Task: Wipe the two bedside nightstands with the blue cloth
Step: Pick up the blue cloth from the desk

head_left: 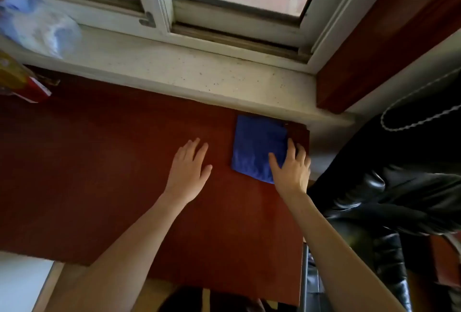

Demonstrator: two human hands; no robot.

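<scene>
A folded blue cloth [257,147] lies flat on the far right corner of a reddish-brown nightstand top [99,174]. My right hand [290,169] rests spread on the cloth's near right corner, fingers apart and pressing down, with no grip closed around it. To the left of the cloth, my left hand [189,169] lies flat on the bare wood with fingers apart, holding nothing. Both forearms reach in from the bottom of the view.
A pale stone windowsill [199,67] and window frame run along the back edge. A clear plastic bag [42,30] sits on the sill at left. A red and yellow package [22,82] is at the left edge. A black leather bag [399,187] stands right of the nightstand.
</scene>
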